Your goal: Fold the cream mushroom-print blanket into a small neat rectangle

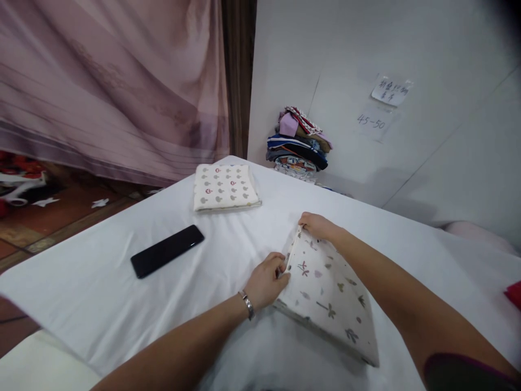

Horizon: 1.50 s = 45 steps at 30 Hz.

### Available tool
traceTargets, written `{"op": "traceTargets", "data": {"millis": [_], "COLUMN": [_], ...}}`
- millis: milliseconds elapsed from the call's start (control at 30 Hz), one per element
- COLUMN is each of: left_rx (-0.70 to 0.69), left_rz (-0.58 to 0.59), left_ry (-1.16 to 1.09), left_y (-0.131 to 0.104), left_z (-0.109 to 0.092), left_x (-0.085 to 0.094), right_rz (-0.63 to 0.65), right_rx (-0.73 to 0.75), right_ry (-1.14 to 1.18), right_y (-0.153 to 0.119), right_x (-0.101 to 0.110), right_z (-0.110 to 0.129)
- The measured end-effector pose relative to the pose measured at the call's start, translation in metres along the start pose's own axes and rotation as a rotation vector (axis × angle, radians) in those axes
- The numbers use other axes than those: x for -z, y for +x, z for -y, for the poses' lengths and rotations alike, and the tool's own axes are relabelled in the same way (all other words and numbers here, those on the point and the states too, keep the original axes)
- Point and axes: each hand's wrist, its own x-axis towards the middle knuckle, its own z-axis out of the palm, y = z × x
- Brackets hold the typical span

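A folded white cloth with a leaf and flower print (331,296) lies on the white-covered table, slanting toward the lower right. My left hand (266,279), with a silver bracelet at the wrist, pinches its left edge between thumb and fingers. At the far corner of the same cloth, my right hand (317,225) has its fingers closed round the edge. Another folded cloth, printed with grey and red shapes (226,187), rests near the table's far corner. A black phone (167,251) lies to the left of my left hand.
Against the white wall (345,65) behind the table stands a stack of folded clothes (299,144). Paper notes (391,92) are taped to the wall. A pink curtain (122,81) hangs at the back left. Something red (515,295) shows at the table's right edge.
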Motion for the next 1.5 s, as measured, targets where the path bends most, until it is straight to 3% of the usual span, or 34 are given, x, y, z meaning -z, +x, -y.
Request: {"op": "traceTargets", "data": {"millis": [533,900,1233,1500], "left_rx": [0.006,0.01,0.01,-0.004], "left_rz": [-0.002,-0.008,-0.009,-0.001], "left_ry": [0.001,-0.006,0.008,0.027], "left_y": [0.001,0.001,0.001,0.001], "left_z": [-0.001,0.001,0.001,0.002], "left_x": [0.0,-0.001,-0.002,-0.002], "right_rz": [-0.033,-0.149,-0.137,-0.146], "right_rx": [-0.06,-0.431,-0.408,-0.35], "right_ry": [-0.029,0.097,0.185,0.115], "right_y": [0.004,-0.007,-0.005,0.002], "right_x": [0.004,-0.021,-0.018,-0.031], "right_z": [-0.01,-0.022,-0.019,-0.015]}}
